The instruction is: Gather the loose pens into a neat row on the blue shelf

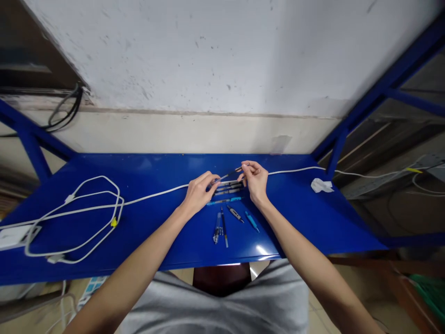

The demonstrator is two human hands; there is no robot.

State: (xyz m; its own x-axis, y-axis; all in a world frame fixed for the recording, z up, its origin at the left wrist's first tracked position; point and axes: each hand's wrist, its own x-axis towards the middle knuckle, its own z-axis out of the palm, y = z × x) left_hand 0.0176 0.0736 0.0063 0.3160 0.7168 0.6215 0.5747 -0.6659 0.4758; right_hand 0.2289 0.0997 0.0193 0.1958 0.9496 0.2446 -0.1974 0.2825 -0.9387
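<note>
My left hand (201, 191) is closed on a clear pen barrel (215, 181). My right hand (256, 182) pinches the far end of a thin dark pen refill (233, 173). The refill slants up from the barrel toward the right fingers; I cannot tell how far it sits inside. Under the hands lie several pens, among them a blue pen (229, 200) and a white-and-dark pen (227, 191). Nearer me are a grey grip piece (235, 214), a blue grip piece (252, 221), a loose refill (224, 228) and clear pen parts (217, 228).
A white cable (156, 195) runs across the blue table (149, 241), passing behind the hands. It loops at left beside a white adapter (15, 236) and a yellow tag (114, 222). Crumpled tissue (321, 185) lies at right. Blue frame bars (333, 148) and a wall border the table.
</note>
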